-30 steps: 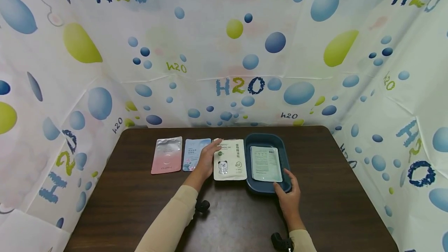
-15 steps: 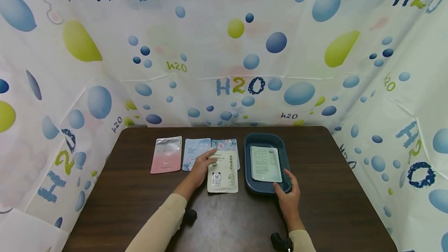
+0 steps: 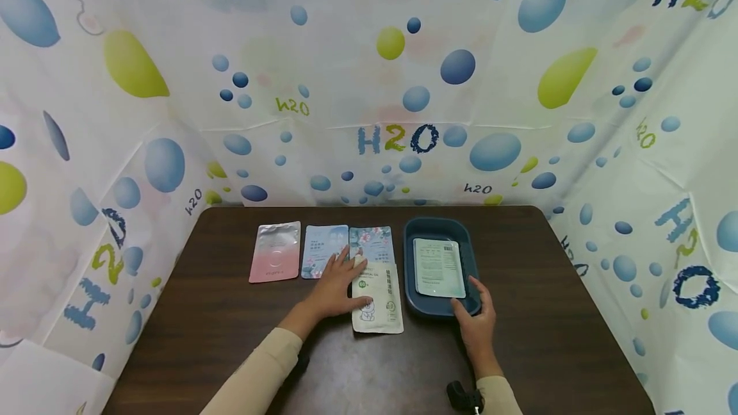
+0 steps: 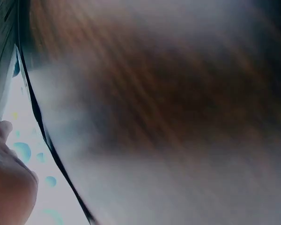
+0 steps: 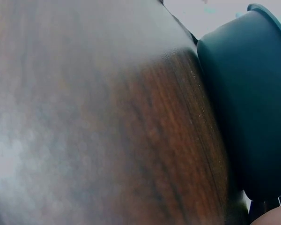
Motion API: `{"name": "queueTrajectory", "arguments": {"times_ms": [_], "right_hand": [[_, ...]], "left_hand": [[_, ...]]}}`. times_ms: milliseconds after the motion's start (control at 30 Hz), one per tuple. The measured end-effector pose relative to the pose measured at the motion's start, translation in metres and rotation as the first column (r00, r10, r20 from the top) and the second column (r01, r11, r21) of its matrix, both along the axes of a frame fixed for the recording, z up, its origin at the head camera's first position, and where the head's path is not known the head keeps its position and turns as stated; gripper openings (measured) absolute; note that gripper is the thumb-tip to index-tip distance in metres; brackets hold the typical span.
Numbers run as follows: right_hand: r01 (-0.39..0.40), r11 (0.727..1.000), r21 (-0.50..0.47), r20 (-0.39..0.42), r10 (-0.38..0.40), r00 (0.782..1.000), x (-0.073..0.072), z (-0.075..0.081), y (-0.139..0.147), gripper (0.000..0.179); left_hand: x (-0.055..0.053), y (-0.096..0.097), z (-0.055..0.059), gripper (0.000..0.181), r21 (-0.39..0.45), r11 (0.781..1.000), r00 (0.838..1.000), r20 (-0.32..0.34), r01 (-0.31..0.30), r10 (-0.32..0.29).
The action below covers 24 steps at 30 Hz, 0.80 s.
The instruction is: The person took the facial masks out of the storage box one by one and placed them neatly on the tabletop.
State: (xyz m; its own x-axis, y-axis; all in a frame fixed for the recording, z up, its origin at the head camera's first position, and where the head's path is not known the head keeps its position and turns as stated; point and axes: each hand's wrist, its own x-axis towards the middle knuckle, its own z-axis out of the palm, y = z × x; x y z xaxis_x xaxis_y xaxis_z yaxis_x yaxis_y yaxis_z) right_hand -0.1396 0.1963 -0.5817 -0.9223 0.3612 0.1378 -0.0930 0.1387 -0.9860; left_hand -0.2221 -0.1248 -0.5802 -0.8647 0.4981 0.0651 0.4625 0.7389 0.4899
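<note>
My left hand (image 3: 334, 288) lies with fingers spread over the left side of a cream packet (image 3: 383, 303) with a panda drawing, its thumb resting on the packet. Beneath that packet's top edge is a floral blue packet (image 3: 371, 239), partly covered. A light blue packet (image 3: 319, 248) lies just left, touched or overlapped by the fingertips; I cannot tell which. My right hand (image 3: 478, 325) grips the near right corner of a dark blue tray (image 3: 410, 274). Inside the tray lies a pale green packet (image 3: 438, 268) printed with small text.
A pink and silver packet (image 3: 275, 252) lies at the left of the row on the brown table (image 3: 230, 351). Behind the table hangs a white curtain (image 3: 334, 31) with bubble prints. The left wrist view is mostly blurred.
The left hand has brought the cream packet from beside the tray toward the table's front, uncovering the floral packet. Its fingers have since spread. The right hand stays at the tray corner.
</note>
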Motion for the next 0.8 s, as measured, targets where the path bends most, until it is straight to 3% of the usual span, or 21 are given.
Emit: {"name": "queueTrajectory", "arguments": {"times_ms": [133,267,600,800], "right_hand": [[-0.004,1.0,0.004,0.009,0.004,1.0,0.0,0.0,0.0,0.059],[-0.006,1.0,0.003,0.011,0.006,1.0,0.0,0.0,-0.001,0.059],[-0.008,1.0,0.018,0.02,0.008,1.0,0.002,0.004,-0.002,0.058],[-0.005,1.0,0.01,0.014,0.005,1.0,-0.005,-0.014,0.004,0.06]], "left_hand": [[0.006,-0.003,0.0,0.092,-0.186,0.982,0.999,-0.021,0.035,-0.039],[0.014,-0.005,-0.001,0.096,-0.297,0.954,0.998,-0.032,0.038,-0.05],[0.024,-0.005,0.0,0.099,-0.361,0.932,0.997,-0.075,-0.023,-0.005],[0.023,-0.006,-0.001,0.1,-0.346,0.938,0.997,-0.073,-0.036,0.011]]}}
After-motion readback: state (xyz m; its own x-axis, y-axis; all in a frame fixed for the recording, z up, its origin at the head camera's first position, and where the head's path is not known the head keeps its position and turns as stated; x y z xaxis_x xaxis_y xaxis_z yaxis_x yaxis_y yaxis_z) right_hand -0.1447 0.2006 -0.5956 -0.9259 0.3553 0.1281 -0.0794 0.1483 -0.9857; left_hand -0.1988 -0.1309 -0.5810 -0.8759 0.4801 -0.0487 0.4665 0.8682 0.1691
